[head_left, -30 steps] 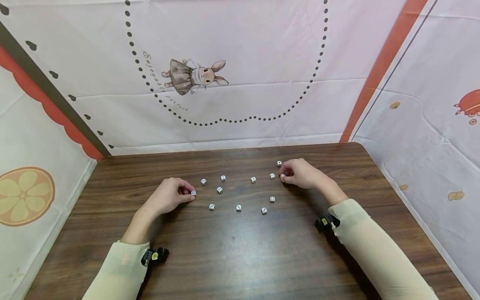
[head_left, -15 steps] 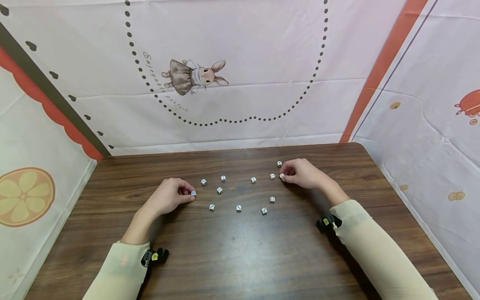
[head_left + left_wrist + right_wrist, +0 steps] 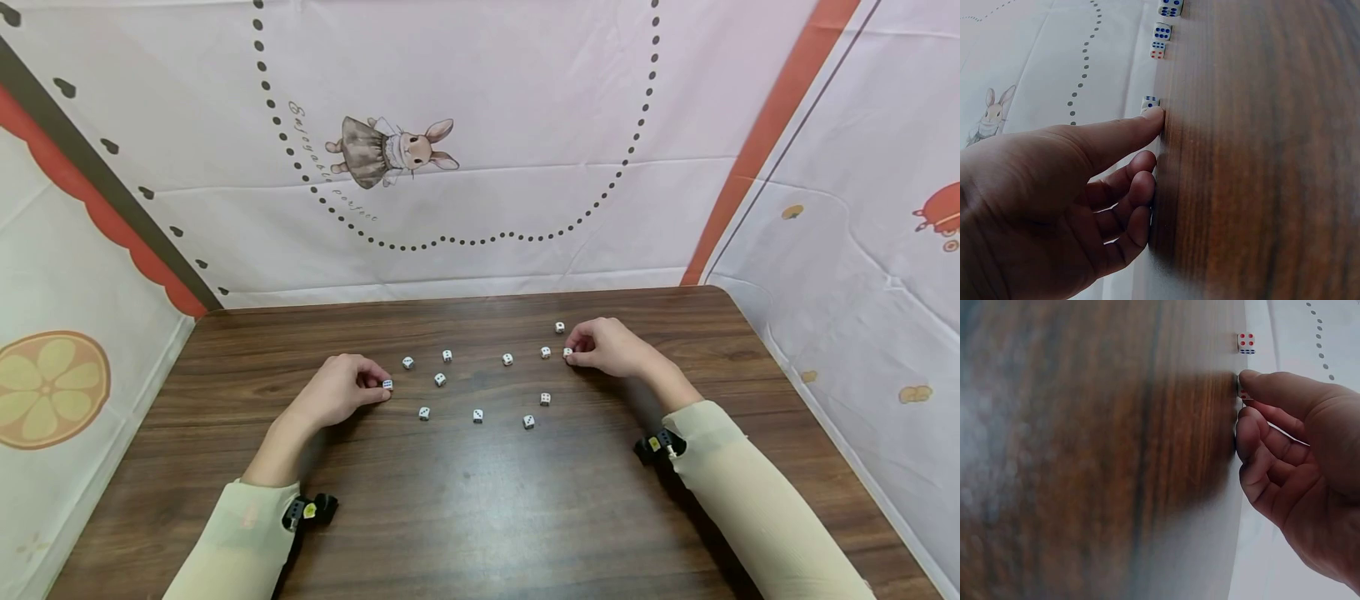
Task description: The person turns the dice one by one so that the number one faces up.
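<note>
In the head view my left hand (image 3: 339,390) pinches a white die (image 3: 387,385) between thumb and fingers, at the left end of a loose spread of dice. Its upper face shows several blue dots. The left wrist view has the thumb covering most of that die. On the right, my other hand (image 3: 609,347) holds a second white die (image 3: 567,353) by the fingertips, close beside a loose die (image 3: 545,352). Another die (image 3: 559,327) lies just behind it. From the right wrist, red pips (image 3: 1244,396) peek out under the thumb.
Several more dice lie between the hands, among them one at the front (image 3: 477,417) and one farther back (image 3: 447,356). They rest on a dark wood-grain table (image 3: 465,517). A printed cloth (image 3: 525,125) with a rabbit hangs behind and along both sides.
The die in my right hand has turned within the fingertips, showing a different face than a second ago. My left hand stays put with its die, and the loose dice lie as before.
</note>
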{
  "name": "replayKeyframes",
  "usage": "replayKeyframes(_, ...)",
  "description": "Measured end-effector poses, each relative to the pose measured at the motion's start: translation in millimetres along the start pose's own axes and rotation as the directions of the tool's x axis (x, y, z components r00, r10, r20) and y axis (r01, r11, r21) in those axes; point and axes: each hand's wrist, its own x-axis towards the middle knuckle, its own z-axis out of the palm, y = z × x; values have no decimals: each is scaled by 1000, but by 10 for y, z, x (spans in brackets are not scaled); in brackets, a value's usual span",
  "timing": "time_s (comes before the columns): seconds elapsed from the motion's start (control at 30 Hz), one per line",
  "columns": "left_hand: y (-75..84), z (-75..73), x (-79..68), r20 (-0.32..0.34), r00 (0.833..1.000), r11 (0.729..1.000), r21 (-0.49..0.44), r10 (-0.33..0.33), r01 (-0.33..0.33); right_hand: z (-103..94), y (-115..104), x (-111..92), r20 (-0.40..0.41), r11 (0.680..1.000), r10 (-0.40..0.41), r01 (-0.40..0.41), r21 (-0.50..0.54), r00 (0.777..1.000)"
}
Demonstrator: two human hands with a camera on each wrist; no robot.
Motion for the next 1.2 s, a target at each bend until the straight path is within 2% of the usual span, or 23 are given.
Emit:
replayKeyframes(0.27, 3, -1, -8, 1, 1000, 1000, 6, 5, -5, 4, -11, 3, 2, 1000, -4, 4, -9, 1000)
replayKeyframes(0.67, -7, -2, 6, 8, 1000, 1000, 2, -7, 7, -6, -42, -27, 34, 989, -139, 140, -54, 990)
replayKeyframes(0.8, -12, -3, 11, 10, 1000, 1000, 0, -13, 13, 1, -57, -15, 39, 985, -155, 157, -69, 987)
replayKeyframes(0.97, -1, -14, 12, 14, 1000, 1000, -7, -12, 13, 11, -48, 17, 29, 987, -130, 132, -87, 991)
replayKeyframes(1.2, -7, -18, 26, 7, 1000, 1000, 1, -6, 6, 9, -50, 42, 32, 996, -73, 74, -50, 997)
